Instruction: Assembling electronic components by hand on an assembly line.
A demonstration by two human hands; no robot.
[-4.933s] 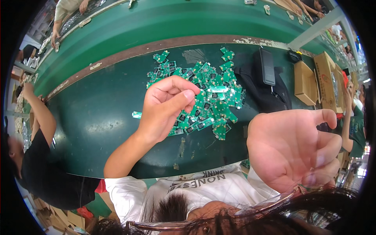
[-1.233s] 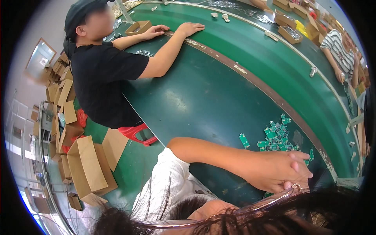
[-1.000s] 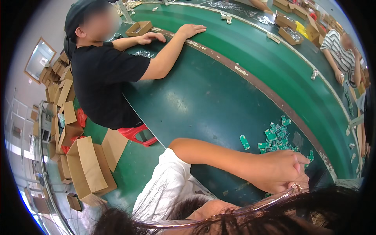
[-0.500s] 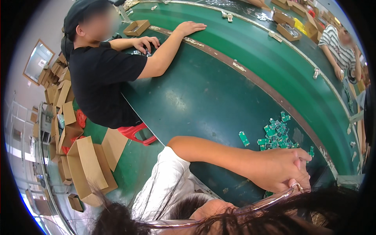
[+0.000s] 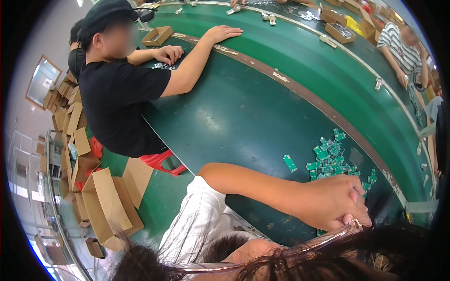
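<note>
My left hand [image 5: 333, 199] is at the near right of the dark green table [image 5: 220, 124], its fingers curled in. Whatever they hold, if anything, is hidden from view. Just beyond the knuckles lies a loose pile of small green circuit boards [image 5: 329, 157]. One circuit board [image 5: 290, 163] rests apart, left of the pile. Part of another green board shows below my wrist. I cannot make out my right hand; hair and a shiny curved rim cover the lower right.
A green conveyor belt [image 5: 300, 61] curves past the table's far side. At the left a person in black [image 5: 124, 96] sits with small parts before them. Open cardboard boxes [image 5: 108, 201] stand on the floor. Another person in stripes [image 5: 398, 54] sits across the belt.
My left hand's extended fingers have drawn in toward the palm. The seated person's near-side hand has shifted slightly off the small parts. The whole view has tilted a little.
</note>
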